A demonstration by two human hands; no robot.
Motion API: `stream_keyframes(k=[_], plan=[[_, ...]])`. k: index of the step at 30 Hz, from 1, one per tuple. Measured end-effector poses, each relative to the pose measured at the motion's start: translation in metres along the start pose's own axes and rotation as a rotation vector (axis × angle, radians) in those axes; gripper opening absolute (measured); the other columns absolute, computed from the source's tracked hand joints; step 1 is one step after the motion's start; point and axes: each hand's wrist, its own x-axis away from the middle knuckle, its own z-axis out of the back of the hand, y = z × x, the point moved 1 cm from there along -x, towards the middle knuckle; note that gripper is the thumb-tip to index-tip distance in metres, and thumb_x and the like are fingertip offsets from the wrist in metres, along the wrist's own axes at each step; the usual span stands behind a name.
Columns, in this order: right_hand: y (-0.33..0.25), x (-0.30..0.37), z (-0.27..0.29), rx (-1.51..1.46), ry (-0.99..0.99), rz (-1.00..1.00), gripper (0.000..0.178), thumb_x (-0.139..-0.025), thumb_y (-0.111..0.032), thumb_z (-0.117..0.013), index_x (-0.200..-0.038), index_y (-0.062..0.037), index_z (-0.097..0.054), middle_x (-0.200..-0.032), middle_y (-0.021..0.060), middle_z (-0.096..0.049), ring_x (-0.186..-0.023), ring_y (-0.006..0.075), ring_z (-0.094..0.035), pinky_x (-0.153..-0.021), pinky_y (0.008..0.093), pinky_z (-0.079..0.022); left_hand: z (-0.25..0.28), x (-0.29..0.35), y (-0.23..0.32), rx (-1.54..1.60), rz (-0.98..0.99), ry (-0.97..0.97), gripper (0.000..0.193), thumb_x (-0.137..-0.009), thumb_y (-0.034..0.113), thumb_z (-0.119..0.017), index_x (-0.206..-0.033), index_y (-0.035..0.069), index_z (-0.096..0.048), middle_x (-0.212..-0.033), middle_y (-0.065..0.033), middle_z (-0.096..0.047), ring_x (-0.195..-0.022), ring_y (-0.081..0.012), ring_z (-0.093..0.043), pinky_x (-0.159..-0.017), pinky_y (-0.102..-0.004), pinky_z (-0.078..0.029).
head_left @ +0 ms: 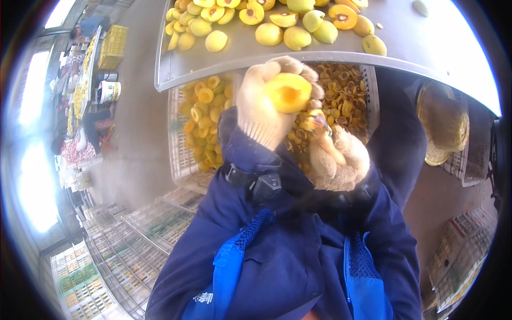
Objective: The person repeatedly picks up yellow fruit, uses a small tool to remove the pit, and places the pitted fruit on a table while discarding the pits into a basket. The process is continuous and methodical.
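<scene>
White plastic crates: one (184, 154) under the steel worktop (426, 48) holds peach halves, a second (346, 96) beside it holds pits and scraps; a yellow crate (113, 47) stands far left near a white labelled bucket (109, 92); whole and halved peaches (269, 34) lie on the worktop; the left hand (261, 109), gloved, is raised and curled closed around a yellow peach half (288, 92), cut face showing; the right hand (338, 157), gloved, sits just below, clenched on a small tool (318, 121).
</scene>
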Motion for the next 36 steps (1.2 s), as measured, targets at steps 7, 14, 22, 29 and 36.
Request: stream_keyframes(k=[7,14,22,29,36], plan=[[-0.027,0.010,-0.013,1.045,0.812,-0.124,0.057,-0.117,-0.047,-0.057,-0.097,0.0034,-0.072,-0.078,0.0184,-0.072,-0.070,0.0328,-0.071,-0.070,0.0452,-0.055,0.119,-0.004,0.116,-1.664,-0.064,0.468,0.048,-0.102,0.041,-0.070,-0.131,0.004,-0.078,-0.134,-0.0220,-0.078,-0.123,-0.0308,-0.076,-0.106,-0.0427,-0.058],[-0.020,-0.006,-0.038,1.294,0.590,0.089,0.047,-0.117,-0.041,-0.059,-0.107,0.0022,-0.075,-0.084,0.0218,-0.073,-0.075,0.0373,-0.071,-0.073,0.0457,-0.055,0.181,-0.157,0.091,-2.297,-0.092,0.112,0.044,-0.103,0.043,-0.060,-0.120,0.007,-0.079,-0.114,-0.0173,-0.077,-0.110,-0.0306,-0.075,-0.097,-0.0430,-0.059],[-0.016,-0.025,-0.079,1.033,0.570,0.198,0.024,-0.112,-0.016,-0.067,-0.122,0.0039,-0.076,-0.096,0.0203,-0.077,-0.084,0.0308,-0.076,-0.078,0.0395,-0.060,0.071,-0.053,0.067,-0.158,-0.065,0.150,0.046,-0.106,0.036,-0.047,-0.123,-0.001,-0.068,-0.093,-0.0195,-0.078,-0.071,-0.0250,-0.072,-0.056,-0.0331,-0.052],[-0.002,-0.045,-0.090,1.355,0.423,0.538,0.025,-0.114,-0.017,-0.063,-0.130,-0.0020,-0.075,-0.095,0.0228,-0.075,-0.085,0.0393,-0.076,-0.072,0.0441,-0.058,0.004,0.005,0.020,0.048,-0.144,0.116,0.047,-0.102,0.035,-0.058,-0.119,-0.008,-0.068,-0.097,-0.0240,-0.073,-0.079,-0.0307,-0.069,-0.074,-0.0369,-0.058],[0.009,-0.041,-0.091,1.655,0.420,0.738,0.032,-0.112,-0.016,-0.063,-0.143,-0.0061,-0.068,-0.101,0.0243,-0.074,-0.082,0.0462,-0.073,-0.069,0.0497,-0.058,-0.004,0.026,0.015,0.094,-0.140,0.083,0.058,-0.098,0.041,-0.063,-0.129,-0.008,-0.066,-0.110,-0.0239,-0.074,-0.095,-0.0293,-0.070,-0.084,-0.0392,-0.058]])
